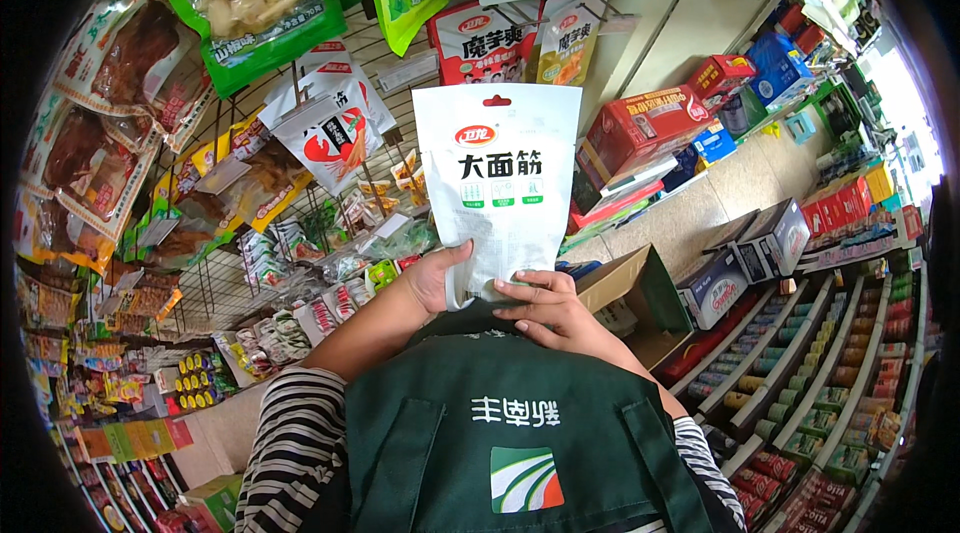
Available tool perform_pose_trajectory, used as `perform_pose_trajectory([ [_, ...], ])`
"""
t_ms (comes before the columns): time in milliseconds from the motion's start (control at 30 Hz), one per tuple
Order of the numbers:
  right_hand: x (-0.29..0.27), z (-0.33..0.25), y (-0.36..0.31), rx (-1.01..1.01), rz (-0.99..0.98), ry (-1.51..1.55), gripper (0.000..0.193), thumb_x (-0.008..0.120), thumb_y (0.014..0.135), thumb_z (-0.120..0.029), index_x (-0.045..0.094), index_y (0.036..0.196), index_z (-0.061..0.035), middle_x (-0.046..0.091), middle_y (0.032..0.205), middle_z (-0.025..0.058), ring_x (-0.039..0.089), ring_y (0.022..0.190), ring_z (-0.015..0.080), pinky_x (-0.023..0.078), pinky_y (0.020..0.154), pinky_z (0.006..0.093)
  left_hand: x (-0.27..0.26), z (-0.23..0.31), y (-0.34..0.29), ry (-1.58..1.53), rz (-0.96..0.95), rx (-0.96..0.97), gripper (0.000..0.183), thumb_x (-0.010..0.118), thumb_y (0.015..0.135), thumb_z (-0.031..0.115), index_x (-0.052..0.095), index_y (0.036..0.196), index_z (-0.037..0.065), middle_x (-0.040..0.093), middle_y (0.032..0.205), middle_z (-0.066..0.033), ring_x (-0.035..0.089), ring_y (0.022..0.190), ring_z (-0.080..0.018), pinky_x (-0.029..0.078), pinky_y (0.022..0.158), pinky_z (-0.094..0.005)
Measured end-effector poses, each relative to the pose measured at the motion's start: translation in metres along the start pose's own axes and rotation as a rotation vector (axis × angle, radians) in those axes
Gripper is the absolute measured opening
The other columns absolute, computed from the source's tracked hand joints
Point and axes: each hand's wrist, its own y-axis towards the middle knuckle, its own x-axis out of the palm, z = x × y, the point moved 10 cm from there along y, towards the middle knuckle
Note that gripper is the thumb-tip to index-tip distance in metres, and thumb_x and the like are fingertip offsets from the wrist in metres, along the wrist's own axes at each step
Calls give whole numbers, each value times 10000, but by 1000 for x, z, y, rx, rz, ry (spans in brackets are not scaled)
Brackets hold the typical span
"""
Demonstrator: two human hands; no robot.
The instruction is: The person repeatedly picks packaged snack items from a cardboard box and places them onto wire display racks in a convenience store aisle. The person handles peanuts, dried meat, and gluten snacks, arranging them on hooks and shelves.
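A white snack bag [498,163] with a red oval mark, black lettering and a hang hole at its top is held upright before me. My left hand [440,276] grips its lower left edge, the thumb lying on the front. At the lower right, my right hand [556,309] holds the bag's bottom, its fingers across the front. Just behind the bag's top hang a red snack bag [482,38] and a yellowish one [570,38] on rack hooks. The back of the bag is hidden.
A wire rack [385,113] on the left carries several hanging packs, among them a green bag [255,3]. An open cardboard box [640,298] stands right of my hands, near stacked red boxes [645,133]. Shelves of cans [800,373] curve along the right.
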Motion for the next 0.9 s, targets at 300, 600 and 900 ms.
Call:
perform_pose_trajectory([
  [300,3,7,-3,8,3,56,404,585,714,-71,532,1114,-91,390,1284,59,309,1188,269,220,962,397,-7,-2,-2,61,81,3,539,529,813,289,332,1243,28,454,1185,-148,463,1074,-266,360,917,-408],
  [600,0,53,3,202,422,659,772,622,727,-102,129,1319,-56,263,1278,108,295,1179,223,328,920,354,38,0,2,1537,-13,331,913,354,789,600,-162,1304,49,-224,1338,-223,-157,1264,-319,42,1022,-386],
  [900,-12,111,-2,533,644,767,258,529,835,-141,499,1048,1,540,991,46,493,890,118,398,770,264,44,72,-18,1367,246,578,682,482,841,332,95,1339,72,103,1385,-158,132,1277,-257,192,1011,-395],
])
